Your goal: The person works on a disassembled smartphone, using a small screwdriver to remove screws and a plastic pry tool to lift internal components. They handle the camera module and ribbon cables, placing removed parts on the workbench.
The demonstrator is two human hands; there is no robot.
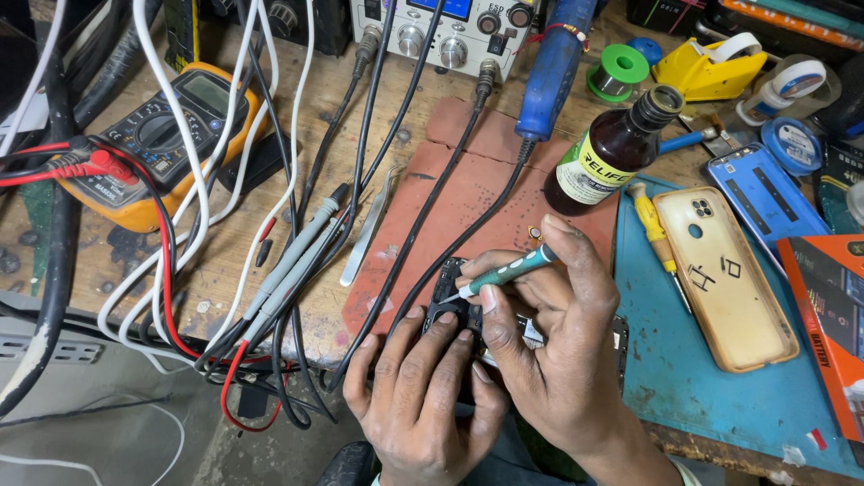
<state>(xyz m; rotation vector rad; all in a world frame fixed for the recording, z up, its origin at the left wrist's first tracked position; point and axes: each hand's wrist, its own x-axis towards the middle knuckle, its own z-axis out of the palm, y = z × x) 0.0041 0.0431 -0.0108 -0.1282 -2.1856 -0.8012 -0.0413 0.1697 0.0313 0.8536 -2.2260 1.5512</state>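
My left hand (418, 396) grips the lower end of a small black opened phone (450, 292) at the bench's near edge, fingers curled over it. Held like a pen in my right hand (553, 351) is a thin green-handled screwdriver (504, 272). Its metal tip touches the top part of the phone. Most of the phone is hidden under both hands. The phone lies over a worn red mat (468, 193).
A yellow multimeter (157, 144) with red and black leads sits far left. Grey probes (297, 252), tweezers (367, 229) and many cables cross the wooden bench. A brown bottle (612, 153), a yellow phone case (724, 279) on a blue mat (711, 387), tape rolls and an orange box lie right.
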